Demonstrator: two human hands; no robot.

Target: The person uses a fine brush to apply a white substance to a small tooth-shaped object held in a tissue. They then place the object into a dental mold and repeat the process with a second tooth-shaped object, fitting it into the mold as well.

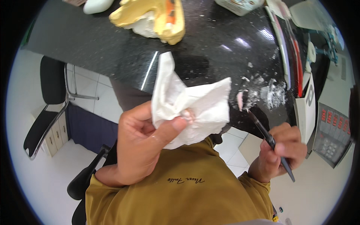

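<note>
My left hand is closed on a crumpled white tissue, its thumb pressing a small white-and-pink, tooth-like piece against the paper. To the right, my right hand grips a thin brush with a dark handle. The brush tip points up and left, down at the dark tabletop beside a pink smear. I cannot tell whether the tip touches the surface. Next to that smear lies a patch of white paste or powder.
A yellow plaster cast with white and orange parts sits at the far side of the black table. Toothbrushes, a white box and a clear container line the right. A black chair stands at left.
</note>
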